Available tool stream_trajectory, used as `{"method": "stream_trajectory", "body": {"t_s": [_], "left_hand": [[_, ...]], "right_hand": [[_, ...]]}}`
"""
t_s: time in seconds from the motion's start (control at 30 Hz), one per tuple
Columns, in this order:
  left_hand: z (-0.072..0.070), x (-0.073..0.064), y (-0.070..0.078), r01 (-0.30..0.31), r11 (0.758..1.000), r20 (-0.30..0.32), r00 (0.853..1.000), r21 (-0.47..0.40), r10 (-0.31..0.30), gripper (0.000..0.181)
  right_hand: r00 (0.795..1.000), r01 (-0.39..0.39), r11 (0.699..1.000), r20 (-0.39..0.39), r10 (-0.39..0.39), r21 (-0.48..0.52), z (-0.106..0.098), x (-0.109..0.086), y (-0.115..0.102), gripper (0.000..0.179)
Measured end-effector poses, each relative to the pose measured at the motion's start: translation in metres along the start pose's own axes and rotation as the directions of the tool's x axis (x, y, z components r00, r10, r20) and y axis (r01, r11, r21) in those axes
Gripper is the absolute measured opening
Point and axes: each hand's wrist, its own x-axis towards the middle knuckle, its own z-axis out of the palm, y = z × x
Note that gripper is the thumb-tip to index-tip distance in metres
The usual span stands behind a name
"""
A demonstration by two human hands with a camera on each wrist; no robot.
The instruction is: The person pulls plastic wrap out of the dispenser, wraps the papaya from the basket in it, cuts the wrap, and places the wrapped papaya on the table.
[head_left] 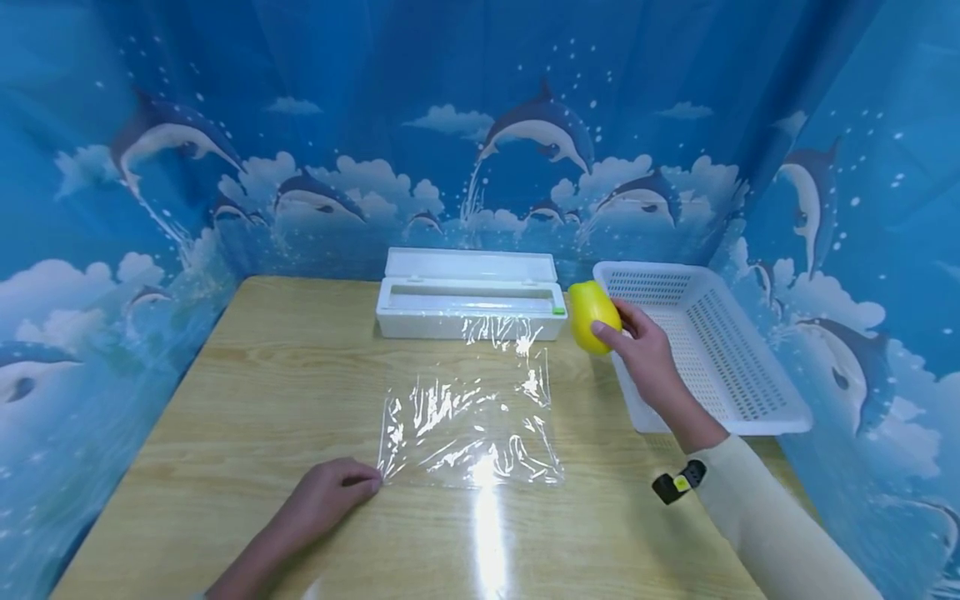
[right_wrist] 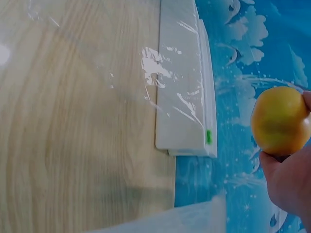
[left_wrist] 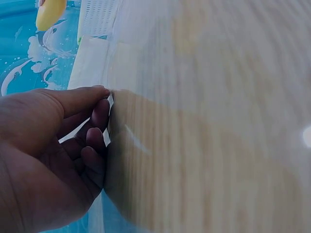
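My right hand (head_left: 647, 350) holds a smooth, rounded yellow fruit (head_left: 591, 317) between thumb and fingers, raised near the left rim of the white basket. It looks round in the right wrist view, where the fruit (right_wrist: 279, 121) hides part of the fingers. A clear sheet of plastic wrap (head_left: 468, 429) stretches from a white wrap dispenser (head_left: 472, 325) toward me over the wooden table. At the sheet's near left corner, my left hand (head_left: 330, 496) pinches the film between thumb and forefinger. The left wrist view shows that hand (left_wrist: 53, 145) with its other fingers curled.
The dispenser's lid (head_left: 471, 265) stands raised at the back. To the right is a white perforated basket (head_left: 750, 350) with nothing visible inside. Blue dolphin-print curtains (head_left: 337, 75) enclose the wooden table (head_left: 225, 400) at the back and sides.
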Motion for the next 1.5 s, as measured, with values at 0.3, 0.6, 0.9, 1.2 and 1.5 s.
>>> {"method": "stream_trajectory", "body": {"t_s": [0.3, 0.6, 0.9, 1.2, 1.5], "left_hand": [[-0.002, -0.002, 0.0, -0.011, 1.0, -0.006, 1.0, -0.015, 0.011, 0.007], [-0.002, -0.002, 0.0, -0.009, 1.0, 0.003, 1.0, -0.023, 0.009, 0.009], [-0.001, -0.001, 0.002, 0.002, 0.999, -0.005, 1.0, -0.033, -0.002, 0.008], [-0.001, -0.002, 0.002, 0.008, 0.999, -0.008, 1.0, -0.038, -0.008, 0.007], [0.0, -0.001, 0.001, -0.002, 0.999, -0.009, 1.0, -0.041, 0.002, 0.007]], "right_hand": [[0.991, 0.068, 0.993, 0.112, -0.078, 0.092, 0.026, -0.007, -0.002, 0.082], [0.977, 0.119, 0.982, 0.158, -0.142, 0.146, 0.061, -0.01, 0.008, 0.072], [0.943, 0.18, 0.976, 0.261, -0.207, 0.122, 0.093, -0.004, 0.022, 0.069], [0.878, 0.289, 0.952, 0.369, -0.305, 0.101, 0.112, 0.005, 0.024, 0.065], [0.813, 0.386, 0.922, 0.47, -0.344, 0.007, 0.125, 0.012, 0.027, 0.068]]}}
